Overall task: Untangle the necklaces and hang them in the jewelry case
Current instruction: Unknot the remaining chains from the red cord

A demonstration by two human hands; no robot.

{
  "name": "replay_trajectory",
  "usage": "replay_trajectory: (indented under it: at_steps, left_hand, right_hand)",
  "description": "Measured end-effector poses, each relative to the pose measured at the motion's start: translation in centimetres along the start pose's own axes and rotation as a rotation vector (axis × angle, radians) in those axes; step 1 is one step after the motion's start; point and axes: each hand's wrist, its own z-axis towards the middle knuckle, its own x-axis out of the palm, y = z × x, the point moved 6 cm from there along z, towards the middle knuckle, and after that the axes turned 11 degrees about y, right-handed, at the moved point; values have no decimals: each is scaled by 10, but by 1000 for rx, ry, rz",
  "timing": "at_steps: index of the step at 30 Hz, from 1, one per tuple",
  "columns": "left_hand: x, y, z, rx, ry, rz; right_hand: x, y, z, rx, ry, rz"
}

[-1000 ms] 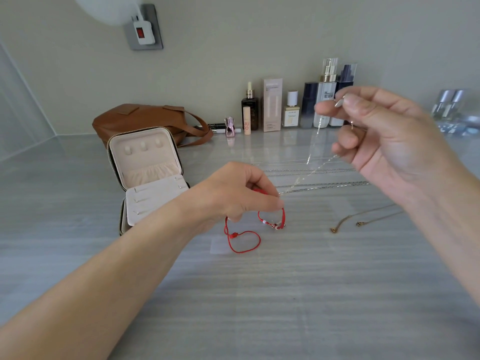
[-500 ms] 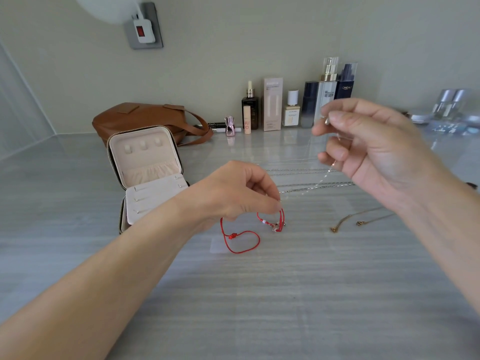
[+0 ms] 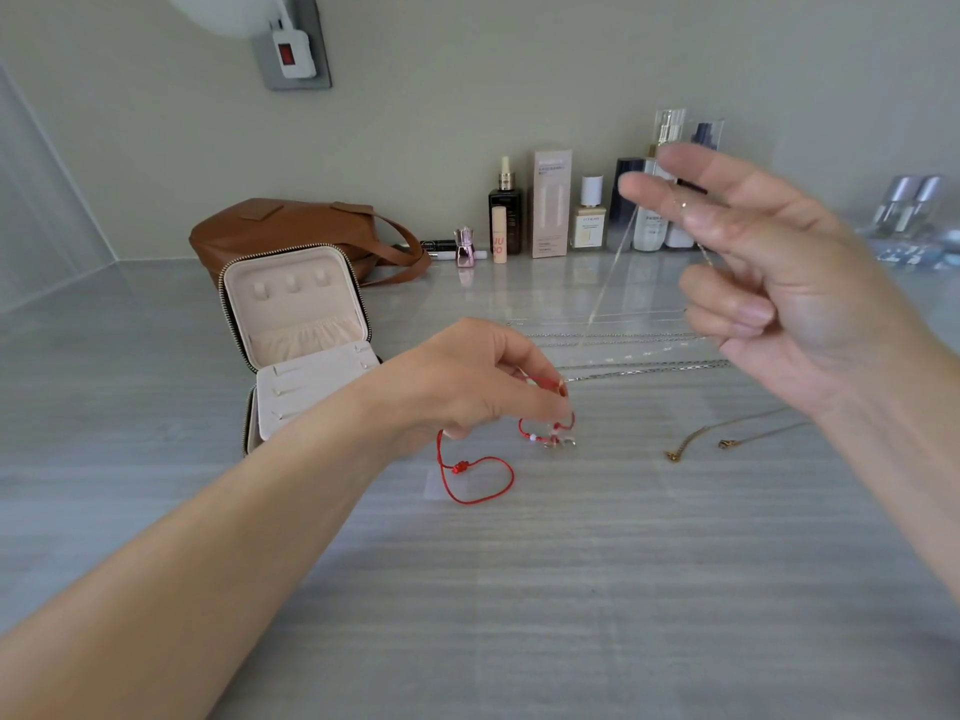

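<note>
My left hand (image 3: 483, 387) hovers low over the table and pinches a red cord necklace (image 3: 475, 478) with small beads; its loop lies on the surface below the hand. Raised and blurred at the right, my right hand (image 3: 769, 272) pinches a thin silver chain (image 3: 610, 272) that hangs down toward the table. The cream jewelry case (image 3: 296, 324) stands open to the left, its lid upright with hooks and a pocket. Two more silver chains (image 3: 649, 367) lie stretched out behind my left hand. A gold chain (image 3: 727, 433) lies to the right.
A brown leather bag (image 3: 291, 226) sits behind the case. Several cosmetic bottles and a box (image 3: 551, 202) line the back wall, with glass bottles (image 3: 909, 210) at the far right. The grey table (image 3: 519, 589) stretches toward me.
My right hand has lifted its fingertips higher, drawing the thin silver chain up more steeply. My left hand stays in place on the red cord.
</note>
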Motion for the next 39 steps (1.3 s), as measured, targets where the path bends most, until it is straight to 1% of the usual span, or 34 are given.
replay_trajectory:
  at_steps: [4,8,12,15,20,23,27,30,33,35,37,38,39]
  left_hand:
    - [4,-4,-2,26,40,-55]
    - [2,-5,-2,36,28,-94]
    - [-1,-3,-2,42,-13,-121]
    - [-3,-1,-2,21,-15,-110]
    - [-2,2,-2,-32,47,-158]
    - [-7,0,-3,-13,60,-198]
    - [-14,-3,-6,-16,18,-181]
    - [-15,-4,-7,-5,-1,-203]
    - [-19,-4,-7,8,-44,-223]
    - [-21,-7,-9,26,-62,-219]
    - [-22,-11,-11,60,-74,-205]
    - [-23,-13,-13,82,-85,-196]
    - [-25,-16,-15,105,-99,-185]
  right_hand:
    - [2,1,-1,0,29,-9]
    - [-4,2,0,4,-4,-18]
    - [-14,-5,1,117,-76,-154]
    - [-14,-10,1,177,-70,-213]
    - [-18,-10,1,193,-82,-124]
    - [-23,-23,1,322,-100,-119]
    - [-16,-49,-4,573,-22,-114]
    - [-10,-63,-9,678,8,-121]
    - [-8,-70,-12,743,36,-272]
    - [-7,-69,-12,740,46,-485]
    - [-6,-64,-11,676,71,-791]
    - [-4,-58,-9,605,74,-947]
    - [-1,-51,-6,505,64,-1051]
